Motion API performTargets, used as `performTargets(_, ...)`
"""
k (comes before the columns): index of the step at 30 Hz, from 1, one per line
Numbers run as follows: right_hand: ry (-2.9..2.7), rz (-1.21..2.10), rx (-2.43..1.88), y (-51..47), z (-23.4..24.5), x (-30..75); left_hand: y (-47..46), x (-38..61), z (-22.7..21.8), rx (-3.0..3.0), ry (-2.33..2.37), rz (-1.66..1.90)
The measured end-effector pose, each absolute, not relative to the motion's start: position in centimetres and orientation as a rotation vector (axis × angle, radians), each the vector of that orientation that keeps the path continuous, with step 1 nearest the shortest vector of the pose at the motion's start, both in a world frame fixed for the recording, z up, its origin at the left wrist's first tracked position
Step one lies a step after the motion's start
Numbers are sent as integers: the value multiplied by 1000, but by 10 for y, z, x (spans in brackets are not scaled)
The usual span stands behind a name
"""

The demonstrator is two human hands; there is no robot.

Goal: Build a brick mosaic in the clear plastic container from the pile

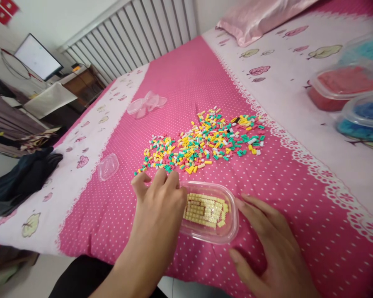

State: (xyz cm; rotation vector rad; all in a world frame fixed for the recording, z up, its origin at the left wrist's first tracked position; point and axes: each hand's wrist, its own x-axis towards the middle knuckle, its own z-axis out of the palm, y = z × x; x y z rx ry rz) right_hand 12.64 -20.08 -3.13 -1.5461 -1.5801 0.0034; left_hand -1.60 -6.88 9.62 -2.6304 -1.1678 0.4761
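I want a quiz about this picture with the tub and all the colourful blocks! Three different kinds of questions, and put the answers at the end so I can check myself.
1. True or false: the right hand is inside the clear tub.

2. Pick one. Which is nearest the left hand?
A) the pillow
B) the clear tub
C) the screen

3. Fill the gap: the loose blocks lie on pink cloth with ____ dots.

Key:
1. False; it is beside the tub.
2. B
3. white
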Motion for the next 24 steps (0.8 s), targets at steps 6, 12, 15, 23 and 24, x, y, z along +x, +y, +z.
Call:
performTargets(6, -1570, 5, -1552, -201, -29, 127, -71, -23, 105, -2645, -1118, 451)
performTargets(12, -1577, 19, -1546, -200, -28, 128, -75, -21, 100, -2579, -1056, 562)
performTargets(15, -1577, 28, -1537, -200, -28, 127, -74, -19, 99, -2583, -1084, 550)
performTargets(23, -1588, 36, -1537, -201, -27, 128, -72, -19, 95, -2609, -1124, 524)
performTargets(24, -1587, 32, -1538, -200, -27, 128, -72, -20, 96, -2622, -1128, 510)
